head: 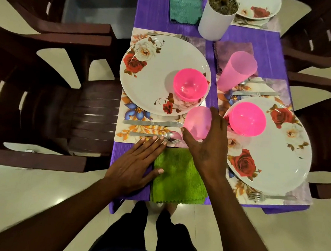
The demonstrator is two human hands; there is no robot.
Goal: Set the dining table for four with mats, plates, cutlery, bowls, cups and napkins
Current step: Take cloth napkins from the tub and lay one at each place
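My right hand (204, 146) grips a pale pink cup (197, 122), thumb on its left side and fingers up its right, at the corner of the left floral mat (126, 110). My left hand (138, 162) lies flat on the purple tablecloth, fingertips touching the spoon (169, 136) and thumb on the green napkin (178, 178). The left mat holds a rose plate (154, 81) with a pink bowl (189, 85), a knife (153, 123) and a fork (167, 35). The right setting has a plate (276, 160), bowl (247, 119), cup (237, 71), knife (256, 93) and fork (270, 197).
A white plant pot (216, 20) stands mid-table, with a teal napkin (184, 8) and a purple napkin (234, 49) near it. Another plate (259, 8) sits at the far right. Dark brown chairs (63, 107) flank both sides. A grey bin (98, 7) stands at the far left.
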